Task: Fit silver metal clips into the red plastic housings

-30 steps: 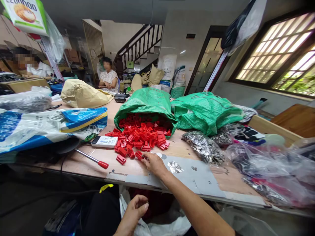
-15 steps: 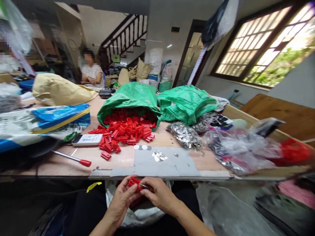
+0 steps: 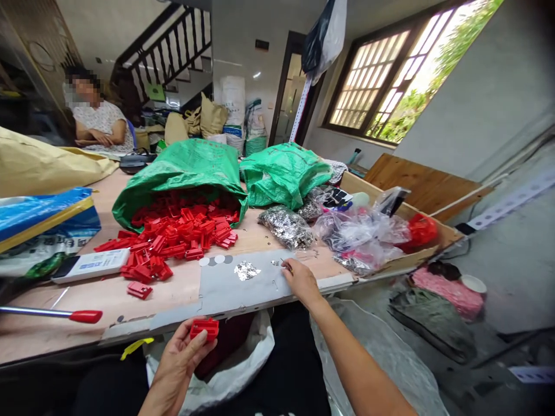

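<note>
While left hand [image 3: 178, 357] pinches red clip [image 3: 204, 328], right hand [image 3: 300, 281] touches grey sheet [image 3: 225, 287].

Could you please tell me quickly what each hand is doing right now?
Left hand: closed on a small red plastic block.
Right hand: fingertips on the grey sheet; grip cannot be told.

A latticed window [image 3: 368, 86] at far right lets in bright daylight beside a dark-framed door [image 3: 288, 98]. A dark staircase [image 3: 169, 40] climbs at far left. A plain grey wall [image 3: 477, 104] runs along the right, above a grey floor [image 3: 511, 300].
</note>
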{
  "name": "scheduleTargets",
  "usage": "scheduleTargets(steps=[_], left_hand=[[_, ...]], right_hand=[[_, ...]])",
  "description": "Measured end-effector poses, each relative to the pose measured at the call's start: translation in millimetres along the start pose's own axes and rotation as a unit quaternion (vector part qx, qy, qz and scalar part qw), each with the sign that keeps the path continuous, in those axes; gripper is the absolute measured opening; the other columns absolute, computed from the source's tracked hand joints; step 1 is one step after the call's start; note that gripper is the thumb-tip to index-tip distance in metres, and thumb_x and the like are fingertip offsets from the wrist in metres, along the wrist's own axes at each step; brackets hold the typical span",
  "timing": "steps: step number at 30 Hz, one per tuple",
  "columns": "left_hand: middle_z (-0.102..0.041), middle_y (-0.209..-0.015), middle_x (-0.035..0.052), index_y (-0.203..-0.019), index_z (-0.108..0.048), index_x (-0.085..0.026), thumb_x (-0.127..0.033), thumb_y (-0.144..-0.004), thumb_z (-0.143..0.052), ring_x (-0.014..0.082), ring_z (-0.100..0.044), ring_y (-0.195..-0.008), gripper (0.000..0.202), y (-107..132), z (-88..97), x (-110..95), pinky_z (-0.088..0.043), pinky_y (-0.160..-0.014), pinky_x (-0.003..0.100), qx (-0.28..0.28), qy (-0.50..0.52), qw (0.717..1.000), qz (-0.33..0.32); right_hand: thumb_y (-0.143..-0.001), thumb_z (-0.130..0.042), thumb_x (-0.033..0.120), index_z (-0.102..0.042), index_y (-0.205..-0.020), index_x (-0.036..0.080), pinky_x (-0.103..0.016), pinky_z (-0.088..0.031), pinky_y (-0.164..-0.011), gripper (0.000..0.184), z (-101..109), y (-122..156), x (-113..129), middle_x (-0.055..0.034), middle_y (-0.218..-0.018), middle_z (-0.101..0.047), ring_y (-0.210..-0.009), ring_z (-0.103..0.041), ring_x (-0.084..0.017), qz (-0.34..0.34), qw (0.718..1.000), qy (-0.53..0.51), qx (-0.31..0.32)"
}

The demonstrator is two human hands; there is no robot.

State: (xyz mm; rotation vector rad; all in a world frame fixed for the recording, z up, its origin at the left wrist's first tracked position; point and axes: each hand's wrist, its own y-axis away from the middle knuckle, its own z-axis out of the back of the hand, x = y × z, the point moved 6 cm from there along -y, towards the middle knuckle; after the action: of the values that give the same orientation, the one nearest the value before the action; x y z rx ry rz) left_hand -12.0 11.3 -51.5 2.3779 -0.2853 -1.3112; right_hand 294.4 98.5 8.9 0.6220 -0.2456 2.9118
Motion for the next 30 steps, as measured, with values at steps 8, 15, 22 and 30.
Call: scheduleTargets(steps=[8, 15, 22, 30], left_hand=[[-0.073, -0.087, 0.0058, -0.091, -0.064, -0.014, -0.024, -0.050, -0.086, 0.0199, -0.069, -0.079, 0.048, -3, 4.0, 2, -0.059, -0.072, 0.028, -0.018, 0.006, 1.000, 0.015], [-0.073, -0.087, 0.0062, -0.096, -0.063, -0.015, -0.025, -0.049, -0.086, 0.0200, -0.070, -0.079, 0.053, -3, 5.2, 5, -0.059, -0.071, 0.028, -0.023, 0.001, 1.000, 0.020], [-0.073, -0.082, 0.0056, -0.093, -0.063, -0.015, -0.028, -0.046, -0.087, 0.0214, -0.070, -0.075, 0.054, -5, 7.1, 12, -0.059, -0.069, 0.029, -0.026, -0.012, 0.999, 0.019], [-0.073, -0.077, 0.0059, -0.089, -0.059, -0.018, -0.038, -0.047, -0.085, 0.0249, -0.071, -0.080, 0.054, -1, 4.5, 12, -0.057, -0.073, 0.032, -0.014, -0.017, 0.999, 0.023]], right_hand=[[-0.086, -0.053, 0.025, -0.062, -0.099, 0.023, -0.025, -0.037, -0.070, 0.016, -10, -19, 1, -0.0038, -0.095, -0.067, -0.088, -0.059, -0.018, 0.009, 0.999, 0.031, 0.012], [-0.087, -0.052, 0.025, -0.063, -0.096, 0.023, -0.025, -0.036, -0.068, 0.015, -11, -23, -3, -0.0030, -0.096, -0.067, -0.086, -0.059, -0.017, 0.025, 0.999, 0.032, 0.020], [-0.084, -0.055, 0.022, -0.064, -0.091, 0.022, -0.024, -0.038, -0.073, 0.011, -10, -25, -2, -0.0021, -0.094, -0.067, -0.087, -0.059, -0.016, 0.045, 0.999, 0.018, 0.021], [-0.086, -0.050, 0.022, -0.062, -0.093, 0.021, -0.025, -0.039, -0.069, 0.015, -3, -23, -5, -0.0037, -0.087, -0.067, -0.080, -0.060, -0.018, 0.034, 0.999, -0.009, -0.010]])
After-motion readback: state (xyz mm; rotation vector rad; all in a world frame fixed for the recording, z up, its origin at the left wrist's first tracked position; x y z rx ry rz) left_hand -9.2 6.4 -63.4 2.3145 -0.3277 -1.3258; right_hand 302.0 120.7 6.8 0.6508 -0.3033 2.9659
